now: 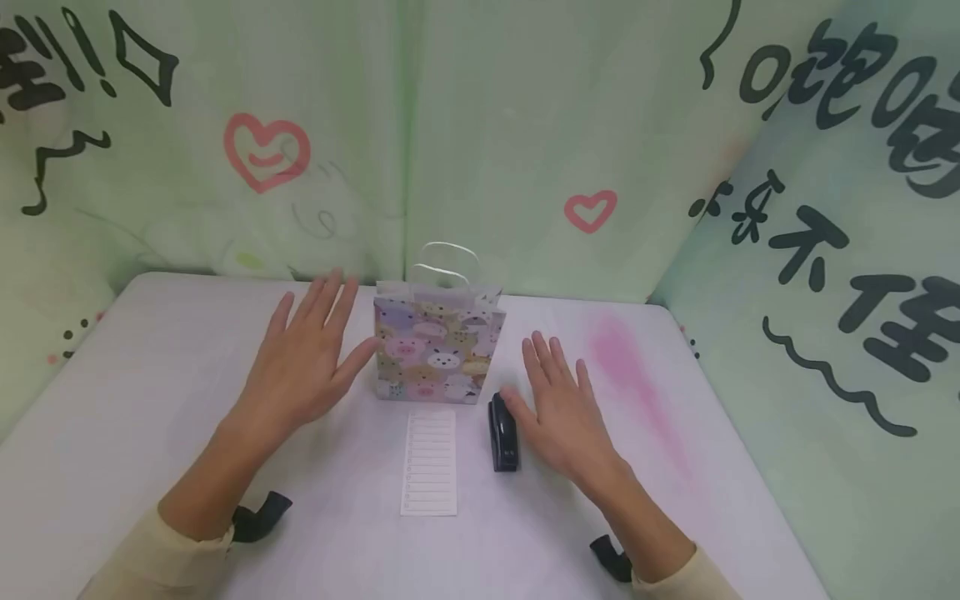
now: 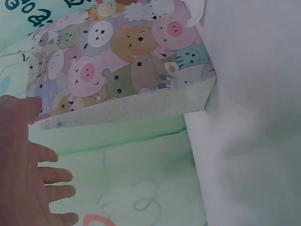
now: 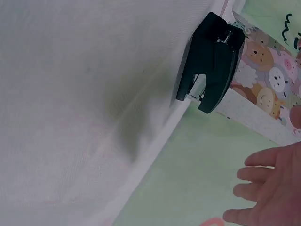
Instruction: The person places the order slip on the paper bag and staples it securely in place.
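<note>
A paper gift bag [image 1: 438, 354] printed with cartoon animals stands upright towards the back of the table, its white handles raised. My left hand [image 1: 303, 358] is held to the left of the bag, fingers straight, with the thumb tip overlapping the bag's left edge in the head view. On the right, my right hand [image 1: 562, 408] has straight fingers too and holds nothing. Its thumb lies over the top end of a black stapler [image 1: 504, 437] in the head view. Between the hands, in front of the bag, lies a lined paper slip [image 1: 429, 463].
The table has a white cloth [image 1: 352, 542] with a pink stain [image 1: 630, 367] at the right. Green curtains [image 1: 495, 125] with hearts and black lettering hang behind and at both sides. Black straps [image 1: 261, 517] show at both wrists.
</note>
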### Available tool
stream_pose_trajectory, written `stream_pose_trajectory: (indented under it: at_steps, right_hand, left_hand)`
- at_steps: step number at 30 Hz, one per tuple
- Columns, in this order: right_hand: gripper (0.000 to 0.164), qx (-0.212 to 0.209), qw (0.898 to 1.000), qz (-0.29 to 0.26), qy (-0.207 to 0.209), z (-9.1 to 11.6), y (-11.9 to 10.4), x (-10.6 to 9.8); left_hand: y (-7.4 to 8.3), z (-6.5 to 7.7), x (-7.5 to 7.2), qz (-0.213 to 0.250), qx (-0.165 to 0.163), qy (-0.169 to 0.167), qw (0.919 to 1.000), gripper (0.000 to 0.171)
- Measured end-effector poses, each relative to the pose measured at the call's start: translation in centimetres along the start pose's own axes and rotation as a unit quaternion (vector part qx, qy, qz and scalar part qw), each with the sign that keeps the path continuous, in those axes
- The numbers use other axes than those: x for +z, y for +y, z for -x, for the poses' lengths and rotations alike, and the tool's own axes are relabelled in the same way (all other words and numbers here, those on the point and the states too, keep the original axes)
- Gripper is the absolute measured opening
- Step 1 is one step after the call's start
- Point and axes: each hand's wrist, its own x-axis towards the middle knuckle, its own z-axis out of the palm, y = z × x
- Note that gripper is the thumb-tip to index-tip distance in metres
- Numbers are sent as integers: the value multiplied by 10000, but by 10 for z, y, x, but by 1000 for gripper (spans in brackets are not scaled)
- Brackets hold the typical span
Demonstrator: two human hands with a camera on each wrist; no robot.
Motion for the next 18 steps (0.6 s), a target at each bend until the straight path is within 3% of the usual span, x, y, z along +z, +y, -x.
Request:
stream_pose_trajectory:
  at_steps: [4, 8, 14, 18]
  right_hand:
    - [78, 43, 9998, -73, -167, 4, -4, 3]
    - [72, 62, 9997, -115, -184, 7, -9, 5]
    - [64, 2, 9998, -179, -76, 9, -15, 9]
    - [58, -42, 9999, -155, 2, 9, -19, 11]
  left_hand:
    - [2, -7, -5, 235, 85, 52, 9997, 80]
    - [4, -17, -8, 896, 266, 112, 9956, 79]
    - [10, -33, -9, 2257, 453, 131, 9731, 70]
    - [13, -41, -9, 2715, 567, 157, 9606, 64]
